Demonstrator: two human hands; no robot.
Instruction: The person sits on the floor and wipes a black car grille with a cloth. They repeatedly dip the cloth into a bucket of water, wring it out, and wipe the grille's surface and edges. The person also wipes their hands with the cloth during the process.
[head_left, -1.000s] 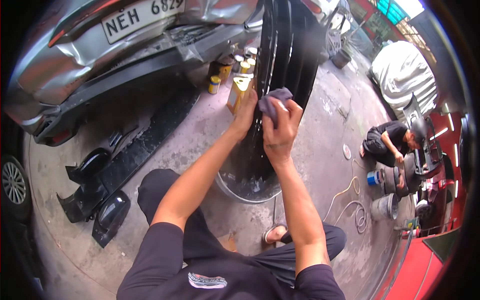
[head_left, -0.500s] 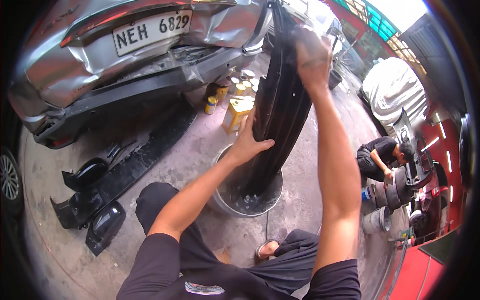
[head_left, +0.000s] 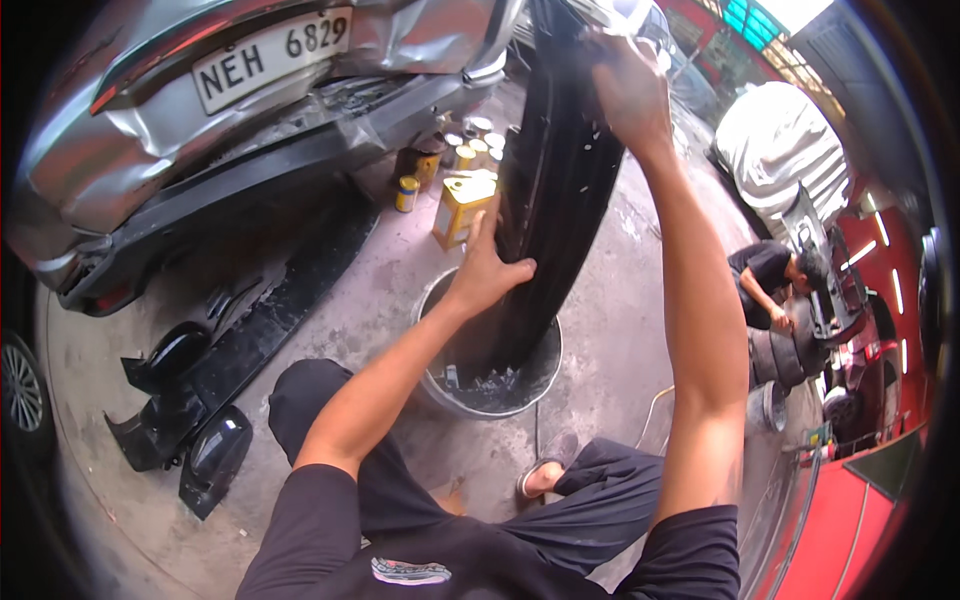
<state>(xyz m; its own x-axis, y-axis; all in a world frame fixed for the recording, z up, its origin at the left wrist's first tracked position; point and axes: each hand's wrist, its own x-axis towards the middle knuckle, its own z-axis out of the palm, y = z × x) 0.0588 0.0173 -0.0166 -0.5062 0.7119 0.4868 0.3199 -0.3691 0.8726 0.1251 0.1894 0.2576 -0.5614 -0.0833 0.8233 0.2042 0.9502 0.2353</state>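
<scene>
A long black plastic car body panel (head_left: 560, 170) stands tilted in front of me, wet along its ribs. Its lower end dips into a round bucket (head_left: 492, 412) with water in it. My left hand (head_left: 487, 272) grips the panel's left edge about halfway up, thumb across its face. Near the upper end, my right hand (head_left: 635, 100) presses on the panel's right side with bent fingers, blurred by motion. What lies under those fingers is hidden.
A silver car (head_left: 150, 120) with a dented rear is at the left. Black trim (head_left: 250, 350) and mirror covers (head_left: 215, 460) lie on the floor. Beyond the bucket stand a yellow can (head_left: 462, 208) and several small tins. A co-worker (head_left: 768, 280) bends beside stacked tyres (head_left: 785, 352) at right.
My right hand has shifted slightly down and right along the panel. The panel's top leans a little further left in view, and the whole view has turned slightly. My left hand keeps its grip.
</scene>
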